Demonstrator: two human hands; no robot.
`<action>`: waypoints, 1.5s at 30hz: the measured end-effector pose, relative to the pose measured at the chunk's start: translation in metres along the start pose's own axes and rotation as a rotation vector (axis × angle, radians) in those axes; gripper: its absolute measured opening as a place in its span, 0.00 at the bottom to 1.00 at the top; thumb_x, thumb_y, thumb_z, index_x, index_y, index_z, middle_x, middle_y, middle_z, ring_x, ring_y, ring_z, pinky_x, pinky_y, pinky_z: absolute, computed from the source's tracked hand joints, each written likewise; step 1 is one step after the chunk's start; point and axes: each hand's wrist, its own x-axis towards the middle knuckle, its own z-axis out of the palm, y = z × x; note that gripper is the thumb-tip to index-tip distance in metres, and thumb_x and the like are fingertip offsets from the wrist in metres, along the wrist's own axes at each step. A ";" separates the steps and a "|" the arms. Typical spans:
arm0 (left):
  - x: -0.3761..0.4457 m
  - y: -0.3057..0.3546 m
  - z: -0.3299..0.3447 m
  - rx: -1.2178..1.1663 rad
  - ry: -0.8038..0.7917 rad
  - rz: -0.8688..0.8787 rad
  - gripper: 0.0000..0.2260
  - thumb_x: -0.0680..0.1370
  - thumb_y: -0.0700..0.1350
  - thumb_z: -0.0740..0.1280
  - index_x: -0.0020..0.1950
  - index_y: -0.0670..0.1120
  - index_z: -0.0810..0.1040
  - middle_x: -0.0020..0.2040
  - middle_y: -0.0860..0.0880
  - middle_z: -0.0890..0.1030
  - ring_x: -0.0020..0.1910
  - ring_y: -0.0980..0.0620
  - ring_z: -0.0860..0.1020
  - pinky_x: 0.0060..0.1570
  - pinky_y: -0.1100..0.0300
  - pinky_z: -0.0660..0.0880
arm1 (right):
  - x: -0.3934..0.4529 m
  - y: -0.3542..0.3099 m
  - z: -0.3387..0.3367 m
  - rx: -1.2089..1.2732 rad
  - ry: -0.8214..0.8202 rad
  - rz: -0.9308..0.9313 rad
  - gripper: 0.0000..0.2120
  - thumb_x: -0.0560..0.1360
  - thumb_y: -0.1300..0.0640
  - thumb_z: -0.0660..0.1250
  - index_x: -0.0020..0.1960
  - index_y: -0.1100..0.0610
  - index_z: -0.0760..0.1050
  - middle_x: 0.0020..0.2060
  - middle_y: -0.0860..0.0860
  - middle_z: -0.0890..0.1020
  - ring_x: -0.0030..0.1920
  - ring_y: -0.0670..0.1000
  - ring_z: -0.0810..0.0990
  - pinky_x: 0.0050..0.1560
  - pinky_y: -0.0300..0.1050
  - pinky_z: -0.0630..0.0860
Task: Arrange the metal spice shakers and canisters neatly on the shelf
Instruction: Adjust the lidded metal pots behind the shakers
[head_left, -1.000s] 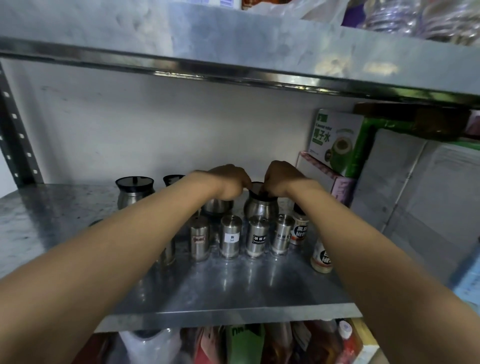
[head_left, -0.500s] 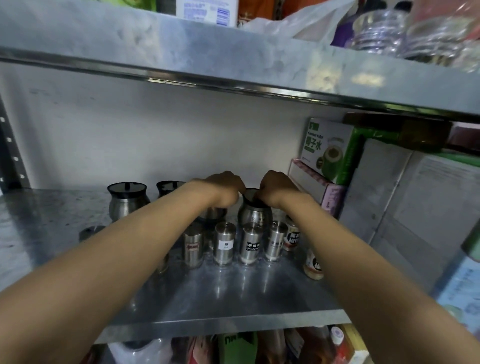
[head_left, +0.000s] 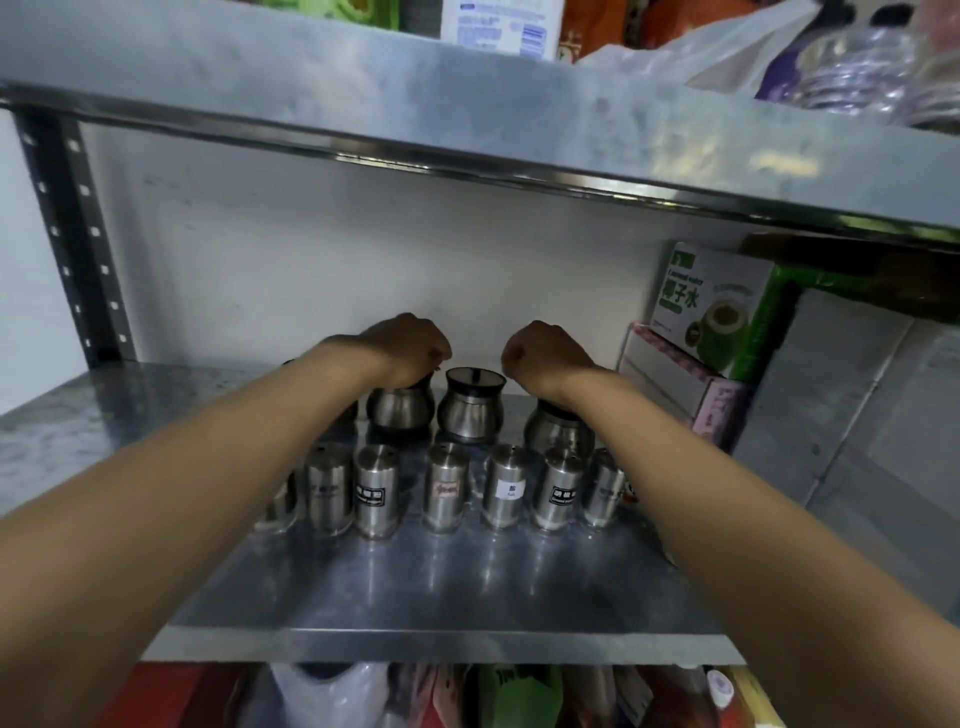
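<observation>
Three round steel canisters stand at the back of the metal shelf (head_left: 467, 587). My left hand (head_left: 402, 348) is closed over the top of the left canister (head_left: 400, 410). The middle canister (head_left: 470, 413), with a dark lid, stands free between my hands. My right hand (head_left: 545, 353) is curled just above the right canister (head_left: 558, 431), and my wrist hides most of its lid, so a grip cannot be judged. In front runs a row of several small steel spice shakers (head_left: 447, 486), upright and labelled. My left forearm hides part of the row's left end and another canister (head_left: 348, 413).
A green coconut-water box (head_left: 711, 306) lies on a pink box (head_left: 675, 384) at the right, beside grey cartons (head_left: 857, 415). The upper shelf (head_left: 363, 93) hangs low overhead. A perforated post (head_left: 67, 234) stands at the left. Bags and bottles (head_left: 363, 696) fill the level below.
Both hands left the middle canister's lid and moved apart, left onto the left canister, right over the right one. The view has moved closer and shows more shakers in the row.
</observation>
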 end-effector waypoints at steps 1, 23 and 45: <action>-0.001 -0.002 0.000 -0.005 -0.003 0.008 0.14 0.80 0.43 0.59 0.62 0.47 0.79 0.65 0.45 0.76 0.62 0.45 0.75 0.64 0.50 0.72 | 0.005 -0.005 0.003 0.013 -0.018 -0.022 0.09 0.76 0.61 0.64 0.51 0.57 0.83 0.54 0.54 0.83 0.54 0.54 0.80 0.52 0.42 0.75; 0.011 -0.013 0.030 -0.111 -0.027 0.026 0.20 0.80 0.38 0.57 0.62 0.59 0.77 0.73 0.48 0.68 0.71 0.48 0.66 0.58 0.65 0.61 | 0.026 -0.009 0.018 0.061 -0.182 -0.091 0.10 0.77 0.61 0.68 0.56 0.61 0.82 0.51 0.57 0.83 0.45 0.50 0.79 0.31 0.34 0.73; -0.007 0.005 0.031 0.097 -0.063 0.002 0.23 0.77 0.41 0.56 0.70 0.57 0.70 0.71 0.45 0.67 0.65 0.43 0.70 0.64 0.54 0.70 | 0.006 -0.012 0.012 -0.102 -0.080 -0.008 0.09 0.73 0.58 0.72 0.49 0.62 0.84 0.47 0.57 0.85 0.48 0.55 0.82 0.48 0.46 0.79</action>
